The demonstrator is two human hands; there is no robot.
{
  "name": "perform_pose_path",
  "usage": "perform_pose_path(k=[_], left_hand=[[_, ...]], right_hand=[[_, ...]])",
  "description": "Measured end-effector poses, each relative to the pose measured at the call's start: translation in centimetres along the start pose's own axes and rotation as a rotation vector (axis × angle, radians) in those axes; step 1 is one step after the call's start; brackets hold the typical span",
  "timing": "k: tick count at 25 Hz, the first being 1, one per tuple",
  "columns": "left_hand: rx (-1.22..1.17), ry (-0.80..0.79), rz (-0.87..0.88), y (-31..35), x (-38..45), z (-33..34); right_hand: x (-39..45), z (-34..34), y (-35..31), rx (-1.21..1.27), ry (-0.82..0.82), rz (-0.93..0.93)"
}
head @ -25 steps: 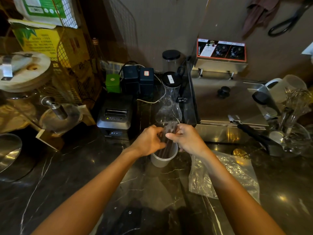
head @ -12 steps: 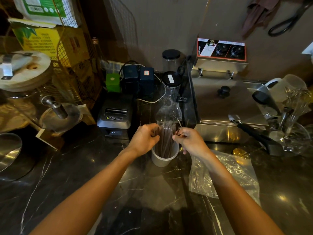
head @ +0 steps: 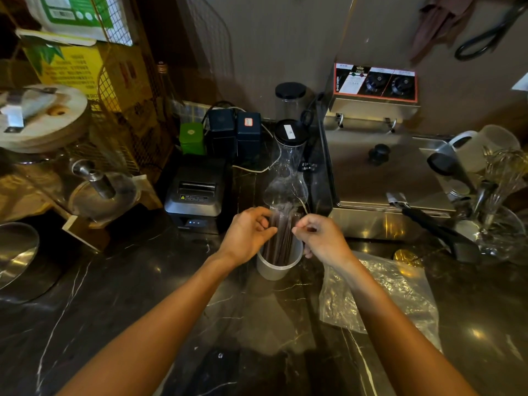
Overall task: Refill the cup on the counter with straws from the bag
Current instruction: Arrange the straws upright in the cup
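Head view: left hand [head: 248,235] and right hand [head: 320,238] sit close together over the cup [head: 278,265], one on each side of the dark straws [head: 281,240] standing in it. Left hand is curled against the left side of the bundle, fingers partly closed on it; right hand has thumb and forefinger pinched narrow at the bundle's right edge, cannot tell if it grips a straw or a bit of clear wrap. Cup stands on the counter [head: 120,318] directly below both hands. Bag [head: 380,298] lies flat under and right of the right forearm and looks emptied, though clear plastic makes that hard to confirm. Judging by this, the refill is mostly done; what's left is settling the straws and letting go. Room: glass carafe [head: 286,178] is just behind the hands, nearly touching the straw tops; metal fryer [head: 380,178] close behind-right; printer [head: 197,192] behind-left. Open counter toward the person.
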State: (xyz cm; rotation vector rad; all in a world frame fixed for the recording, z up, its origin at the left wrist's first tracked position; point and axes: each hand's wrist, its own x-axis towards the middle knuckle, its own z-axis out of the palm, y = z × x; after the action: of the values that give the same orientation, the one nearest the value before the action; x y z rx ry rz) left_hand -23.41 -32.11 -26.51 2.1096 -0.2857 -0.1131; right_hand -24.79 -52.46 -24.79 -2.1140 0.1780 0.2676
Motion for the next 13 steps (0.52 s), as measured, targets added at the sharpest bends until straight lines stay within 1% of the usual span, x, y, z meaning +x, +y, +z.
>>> perform_pose_path(k=[7,9,11,13], left_hand=[[0.015,-0.047,-0.072,0.5,-0.2,-1.3],[-0.02,-0.046,-0.085,0.6,-0.3,-1.9],[-0.083,-0.005,-0.08,0.8,-0.6,-2.3],[-0.136,0.076,-0.055,1.0,-0.9,-2.5]], right_hand=[[-0.9,-1.7,-1.9,0.064,0.125,-0.105],[-1.3,-2.6,-2.9,0.086,0.151,-0.132],[-1.7,-3.6,-4.1,0.116,0.188,-0.156],[-2.1,-4.8,-5.4,0.141,0.256,-0.2]])
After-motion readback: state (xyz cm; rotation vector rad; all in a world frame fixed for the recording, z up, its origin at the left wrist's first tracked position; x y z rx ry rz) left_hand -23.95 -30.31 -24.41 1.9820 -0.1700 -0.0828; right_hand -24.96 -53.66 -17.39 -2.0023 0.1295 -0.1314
